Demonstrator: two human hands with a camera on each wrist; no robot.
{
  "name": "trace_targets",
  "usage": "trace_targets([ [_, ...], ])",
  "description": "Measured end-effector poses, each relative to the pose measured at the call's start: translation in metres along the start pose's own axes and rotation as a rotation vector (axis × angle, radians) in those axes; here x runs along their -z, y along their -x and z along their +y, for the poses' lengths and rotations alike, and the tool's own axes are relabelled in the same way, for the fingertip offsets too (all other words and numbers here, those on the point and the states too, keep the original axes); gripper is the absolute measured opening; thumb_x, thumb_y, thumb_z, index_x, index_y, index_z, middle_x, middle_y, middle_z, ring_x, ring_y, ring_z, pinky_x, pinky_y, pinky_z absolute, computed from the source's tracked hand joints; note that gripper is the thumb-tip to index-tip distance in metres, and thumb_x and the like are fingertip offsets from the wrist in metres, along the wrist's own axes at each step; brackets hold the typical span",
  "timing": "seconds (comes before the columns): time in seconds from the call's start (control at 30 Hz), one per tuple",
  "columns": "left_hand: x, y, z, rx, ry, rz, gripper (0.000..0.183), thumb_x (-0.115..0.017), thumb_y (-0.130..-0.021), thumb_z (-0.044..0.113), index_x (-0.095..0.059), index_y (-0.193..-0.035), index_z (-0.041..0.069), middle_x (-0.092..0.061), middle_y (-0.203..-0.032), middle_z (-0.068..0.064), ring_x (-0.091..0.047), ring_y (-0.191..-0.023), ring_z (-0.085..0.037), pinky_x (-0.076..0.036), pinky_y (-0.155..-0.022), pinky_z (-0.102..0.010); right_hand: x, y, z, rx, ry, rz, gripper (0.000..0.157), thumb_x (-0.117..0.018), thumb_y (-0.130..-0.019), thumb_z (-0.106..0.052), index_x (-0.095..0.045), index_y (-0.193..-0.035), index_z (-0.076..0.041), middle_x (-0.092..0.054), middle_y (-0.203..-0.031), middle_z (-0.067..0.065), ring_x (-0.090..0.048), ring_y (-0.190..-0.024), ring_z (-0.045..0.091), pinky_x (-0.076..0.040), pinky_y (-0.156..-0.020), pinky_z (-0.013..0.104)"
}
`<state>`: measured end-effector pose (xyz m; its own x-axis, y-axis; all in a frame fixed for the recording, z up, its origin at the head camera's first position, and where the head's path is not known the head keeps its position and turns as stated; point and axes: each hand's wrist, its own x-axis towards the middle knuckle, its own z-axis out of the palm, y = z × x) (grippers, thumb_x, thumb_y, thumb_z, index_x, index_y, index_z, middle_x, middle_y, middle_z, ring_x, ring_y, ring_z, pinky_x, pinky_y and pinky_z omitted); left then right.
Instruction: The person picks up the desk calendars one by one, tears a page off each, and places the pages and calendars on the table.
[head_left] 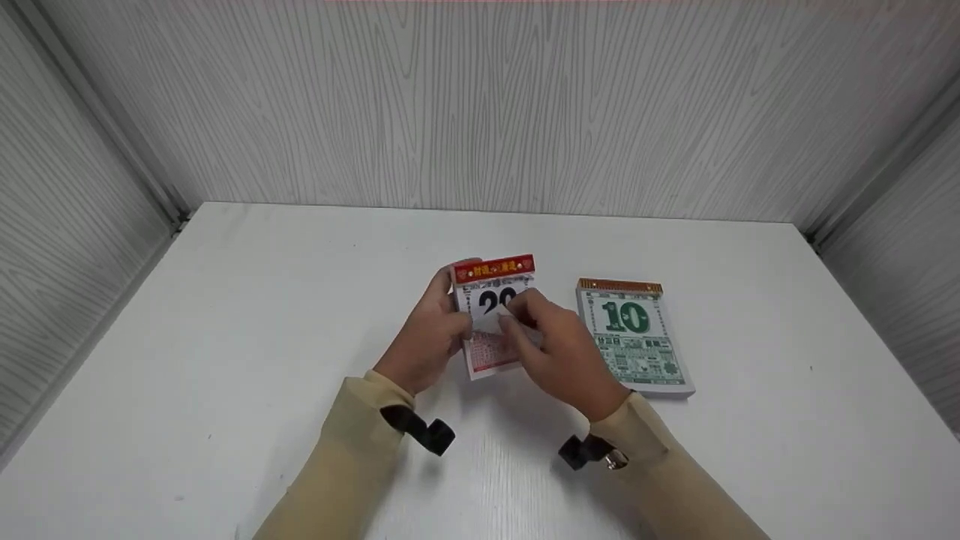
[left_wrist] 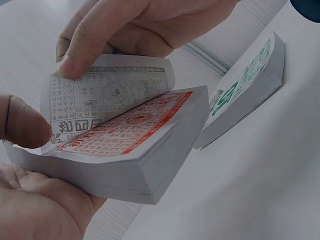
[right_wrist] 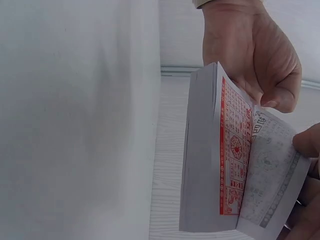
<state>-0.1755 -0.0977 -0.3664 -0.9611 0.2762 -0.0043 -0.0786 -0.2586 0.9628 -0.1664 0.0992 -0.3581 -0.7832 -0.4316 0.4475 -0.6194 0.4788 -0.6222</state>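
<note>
"So, which step?"

"Peeling up, apparently: left hand (head_left: 433, 330) grips a thick white paper calendar block (head_left: 491, 354) with a red header (head_left: 495, 268) above the white table (head_left: 225, 337), right hand (head_left: 562, 349) pinches its thin grey-printed top page (left_wrist: 117, 90) (next probably calls for a steady pull)."

"Hidden?"

"Most left fingers; right wrist view crops the right hand."

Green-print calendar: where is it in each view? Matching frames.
Head: the green-print calendar is right of centre, partly covered by the right hand.
Left wrist: upper right, past the held calendar.
Right wrist: not in it.
Shared landmark: the held calendar's red print, central in the head and left wrist views, right of centre in the right wrist view.
</note>
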Motion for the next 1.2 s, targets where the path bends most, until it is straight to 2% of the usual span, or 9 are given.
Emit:
trace_targets([
  [0.23,-0.002,-0.002,0.0,-0.016,0.03,-0.054,0.085,-0.047,-0.085,-0.018,-0.03,-0.157,0.024,-0.052,-0.148,-0.011,-0.058,-0.128,-0.028,-0.053,-0.099,-0.038,0.001,-0.001,0.003,-0.031,-0.135,0.03,0.013,-0.056,-0.108,-0.019,-0.056,-0.111,-0.007,-0.069,-0.097,0.001,-0.06,-0.082,0.011,-0.049,-0.067,0.027],
  [0.33,-0.003,-0.002,-0.001,-0.022,0.031,-0.059,0.084,-0.05,-0.086,-0.017,-0.031,-0.157,0.024,-0.052,-0.149,-0.01,-0.058,-0.129,-0.027,-0.053,-0.101,-0.038,0.001,-0.001,0.003,-0.018,-0.143,0.041,0.012,-0.057,-0.107,-0.019,-0.056,-0.11,-0.007,-0.066,-0.093,0.0,-0.058,-0.081,0.011,-0.047,-0.067,0.027],
  [0.43,-0.003,-0.002,-0.002,-0.023,0.019,-0.038,0.081,-0.049,-0.088,-0.016,-0.031,-0.157,0.022,-0.052,-0.151,-0.007,-0.057,-0.133,-0.024,-0.051,-0.103,-0.038,0.001,0.0,0.001,0.046,-0.048,0.038,0.013,-0.065,-0.102,-0.014,-0.057,-0.11,-0.006,-0.061,-0.094,0.001,-0.056,-0.083,0.012,-0.048,-0.069,0.028],
  [0.6,-0.003,-0.001,-0.002,-0.019,-0.007,0.011,0.073,-0.045,-0.095,-0.011,-0.027,-0.16,0.019,-0.046,-0.155,-0.003,-0.051,-0.139,-0.02,-0.046,-0.109,-0.04,-0.003,0.001,0.0,0.166,0.238,0.014,0.039,-0.079,-0.088,-0.012,-0.06,-0.122,-0.009,-0.059,-0.116,0.003,-0.054,-0.108,0.016,-0.053,-0.092,0.029],
  [0.7,-0.004,0.0,-0.001,-0.009,-0.024,0.034,0.064,-0.046,-0.102,-0.003,-0.027,-0.159,0.019,-0.046,-0.156,-0.002,-0.051,-0.139,-0.019,-0.045,-0.111,-0.04,-0.006,0.001,0.0,0.181,0.352,0.035,0.048,-0.082,-0.085,-0.013,-0.062,-0.128,-0.011,-0.059,-0.123,0.004,-0.053,-0.115,0.019,-0.052,-0.098,0.031],
  [0.87,-0.006,-0.001,0.0,-0.011,-0.052,0.055,0.054,-0.049,-0.106,0.006,-0.032,-0.156,0.017,-0.051,-0.152,-0.003,-0.055,-0.135,-0.02,-0.047,-0.109,-0.042,-0.008,0.002,0.0,0.17,0.433,0.14,0.06,-0.086,-0.079,-0.006,-0.061,-0.133,-0.007,-0.058,-0.123,0.01,-0.052,-0.111,0.026,-0.051,-0.096,0.037],
  [0.93,-0.007,-0.001,0.0,-0.023,-0.053,0.053,0.051,-0.048,-0.106,0.005,-0.033,-0.154,0.014,-0.053,-0.15,-0.005,-0.056,-0.134,-0.022,-0.048,-0.108,-0.042,-0.008,0.003,0.001,0.171,0.442,0.173,0.066,-0.087,-0.078,-0.004,-0.058,-0.138,-0.007,-0.057,-0.127,0.013,-0.051,-0.114,0.029,-0.05,-0.097,0.041],
  [1.1,-0.008,-0.001,0.0,-0.047,-0.061,0.055,0.048,-0.044,-0.103,0.003,-0.035,-0.15,0.009,-0.054,-0.148,-0.008,-0.056,-0.133,-0.024,-0.048,-0.106,-0.043,-0.009,0.003,0.003,0.196,0.47,0.214,0.076,-0.087,-0.082,-0.01,-0.051,-0.149,-0.009,-0.05,-0.144,0.017,-0.045,-0.13,0.035,-0.044,-0.108,0.047],
  [1.2,-0.008,-0.001,0.0,-0.04,-0.082,0.067,0.043,-0.044,-0.105,0.006,-0.038,-0.147,0.011,-0.056,-0.145,-0.006,-0.057,-0.13,-0.023,-0.05,-0.104,-0.042,-0.009,0.002,0.004,0.222,0.492,0.228,0.079,-0.087,-0.082,-0.007,-0.05,-0.152,-0.01,-0.045,-0.152,0.017,-0.041,-0.138,0.037,-0.037,-0.115,0.049],
])
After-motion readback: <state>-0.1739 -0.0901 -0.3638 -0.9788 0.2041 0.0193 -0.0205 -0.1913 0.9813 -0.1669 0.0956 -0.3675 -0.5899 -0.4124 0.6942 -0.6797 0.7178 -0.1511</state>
